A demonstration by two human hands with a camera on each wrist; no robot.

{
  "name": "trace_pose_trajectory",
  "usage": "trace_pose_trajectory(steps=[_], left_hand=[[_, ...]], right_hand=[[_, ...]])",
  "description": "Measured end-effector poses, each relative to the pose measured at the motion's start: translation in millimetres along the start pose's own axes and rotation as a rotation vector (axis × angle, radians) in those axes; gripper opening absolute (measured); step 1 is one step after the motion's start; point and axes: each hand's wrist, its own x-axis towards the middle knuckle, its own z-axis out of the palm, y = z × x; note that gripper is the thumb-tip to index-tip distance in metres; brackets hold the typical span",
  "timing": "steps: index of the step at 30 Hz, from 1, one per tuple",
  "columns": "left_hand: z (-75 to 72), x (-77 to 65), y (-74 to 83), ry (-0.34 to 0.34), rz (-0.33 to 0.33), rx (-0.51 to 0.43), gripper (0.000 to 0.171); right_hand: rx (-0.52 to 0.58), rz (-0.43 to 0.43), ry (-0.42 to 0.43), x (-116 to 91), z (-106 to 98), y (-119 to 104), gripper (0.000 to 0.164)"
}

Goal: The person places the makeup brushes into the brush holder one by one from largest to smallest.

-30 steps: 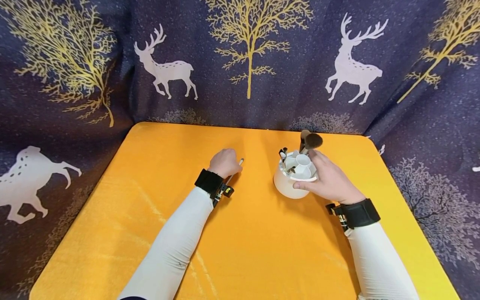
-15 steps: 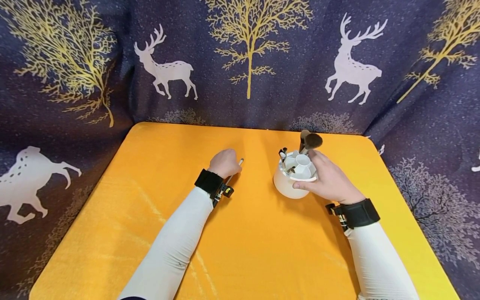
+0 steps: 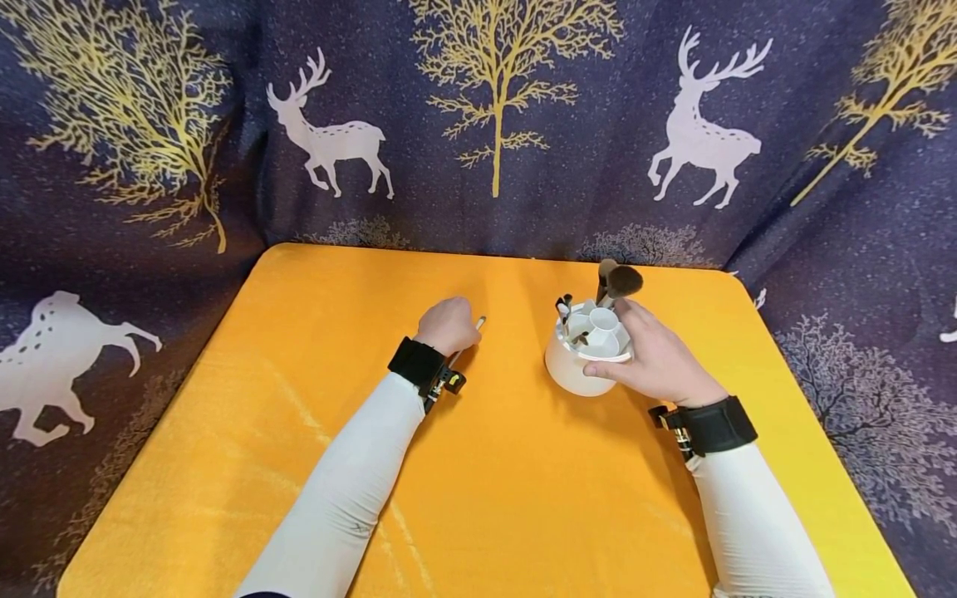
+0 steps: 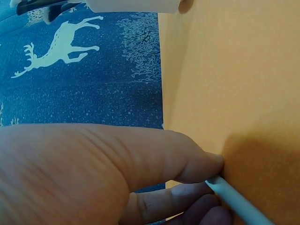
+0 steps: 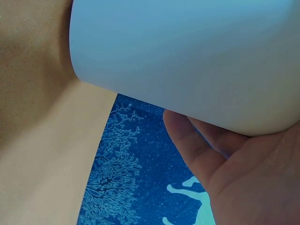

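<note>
My left hand (image 3: 447, 325) pinches a slim makeup brush (image 4: 239, 202) between thumb and fingers, left of the table's middle. The white handle slants down from the fingertips in the left wrist view; in the head view a short end sticks out past the fist. On the right, my right hand (image 3: 665, 353) grips a round white brush holder (image 3: 579, 374), thumb across its front and fingers round the far side. The holder is divided into compartments about a central round cup. Big fluffy brushes (image 3: 624, 281) stand at its back, and several small brushes (image 3: 564, 306) at its left.
An orange cloth (image 3: 478, 515) covers the table under both hands. Behind and at the sides hangs a dark blue curtain (image 3: 568, 166) printed with white deer and yellow trees. Black camera straps (image 3: 719, 425) are on both wrists.
</note>
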Motion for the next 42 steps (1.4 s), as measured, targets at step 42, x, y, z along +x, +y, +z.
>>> trace_pose_trajectory(steps=[42], left_hand=[[-4.6, 2.4, 7.5, 0.115, 0.047, -0.097, 0.029]], right_hand=[[-0.004, 0.000, 0.006, 0.5, 0.9, 1.0, 0.120]])
